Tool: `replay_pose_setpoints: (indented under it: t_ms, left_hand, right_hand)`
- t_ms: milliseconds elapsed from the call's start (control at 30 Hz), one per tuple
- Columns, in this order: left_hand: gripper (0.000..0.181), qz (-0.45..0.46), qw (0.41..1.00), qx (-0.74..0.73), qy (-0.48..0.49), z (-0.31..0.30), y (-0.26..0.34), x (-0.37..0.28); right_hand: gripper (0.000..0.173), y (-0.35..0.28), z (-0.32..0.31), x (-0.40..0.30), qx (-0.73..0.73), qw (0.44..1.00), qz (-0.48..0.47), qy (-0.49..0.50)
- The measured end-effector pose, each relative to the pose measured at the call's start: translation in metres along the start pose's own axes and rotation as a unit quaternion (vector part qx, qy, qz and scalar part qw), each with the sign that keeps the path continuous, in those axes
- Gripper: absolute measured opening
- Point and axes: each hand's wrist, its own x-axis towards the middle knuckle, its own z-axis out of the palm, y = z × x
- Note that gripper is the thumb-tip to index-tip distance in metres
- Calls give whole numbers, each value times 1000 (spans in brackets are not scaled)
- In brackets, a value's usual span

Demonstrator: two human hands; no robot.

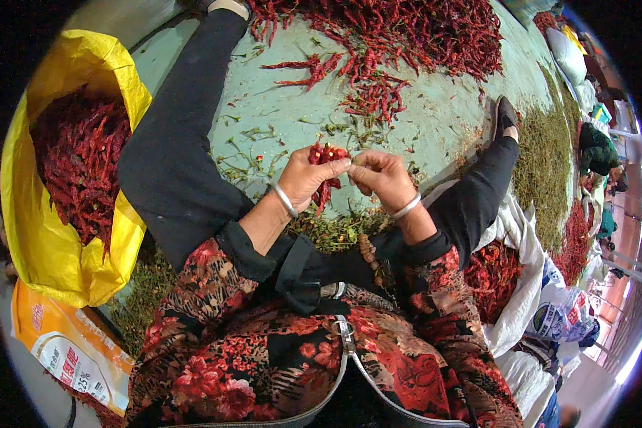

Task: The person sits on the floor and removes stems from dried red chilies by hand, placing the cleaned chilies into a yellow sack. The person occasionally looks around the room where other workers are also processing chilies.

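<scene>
My left hand [309, 179] holds a small bunch of dried red chili peppers [327, 155], some sticking up past the thumb and some hanging below the palm. My right hand [379, 179] meets it at the left thumb tip, its thumb and forefinger pinched at the stem end of a chili. Both wrists wear silver bangles. Beneath the hands, green stems and bits of chili [337, 230] lie heaped between the legs. Ahead, loose chilies [374, 96] spread from a large pile of dried red chilies [406, 32] on a pale green sheet [283, 117].
A yellow woven sack [16, 214] full of chilies stands at the left, an orange printed bag [75, 342] below it. At the right, a white sack [524, 230] holds more chilies. Beyond are a long heap of stems [540, 171], more sacks and other people.
</scene>
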Motion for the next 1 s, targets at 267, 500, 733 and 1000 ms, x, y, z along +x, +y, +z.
replay_pose_setpoints:
  t_ms: [267,500,733,1000]
  left_hand:
    - [6,34,989,-26,145,-13,-21,13]
    - [8,35,987,-68,139,-6,-9,26]
    - [4,89,982,-65,151,-18,3,18]
    - [17,16,990,-4,139,-13,-7,13]
  right_hand:
    - [17,54,-47,-7,-354,925,-125,54]
    - [56,65,-3,77,-545,817,-134,133]
    - [28,72,43,-17,-483,853,-172,-100]
    - [14,38,-38,92,-477,842,-204,150]
